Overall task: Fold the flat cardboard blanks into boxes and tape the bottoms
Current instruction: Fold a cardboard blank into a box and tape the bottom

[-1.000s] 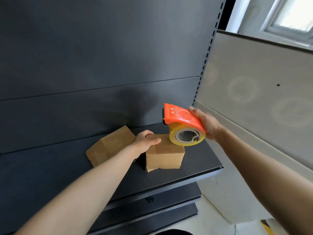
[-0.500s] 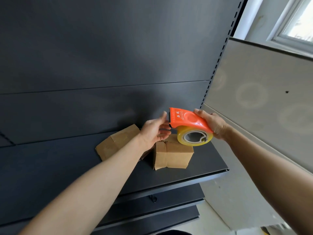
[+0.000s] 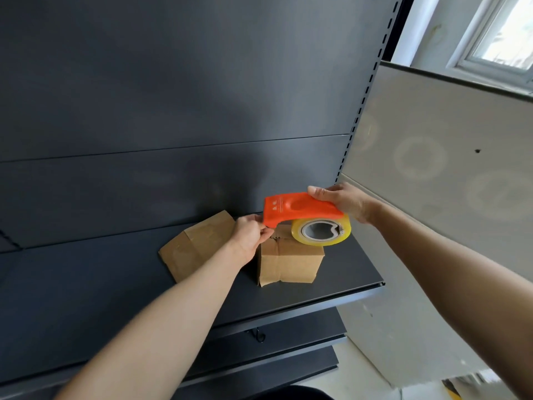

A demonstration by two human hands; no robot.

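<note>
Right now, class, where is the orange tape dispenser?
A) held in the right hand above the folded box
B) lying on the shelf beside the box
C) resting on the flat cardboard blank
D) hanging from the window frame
A: the right hand grips the orange tape dispenser from above, holding it over the folded box, with the left hand at its front tip.

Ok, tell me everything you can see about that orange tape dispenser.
The orange plastic tape dispenser is a curved shell with white markings near its front, carrying a yellowish roll of clear tape on a grey hub. It is held in the air, roughly level, just above the small folded brown cardboard box. The right-hand grip holds its rear; fingertips of the left-hand grip meet at its front lower edge; whether they pinch tape is unclear.
</note>
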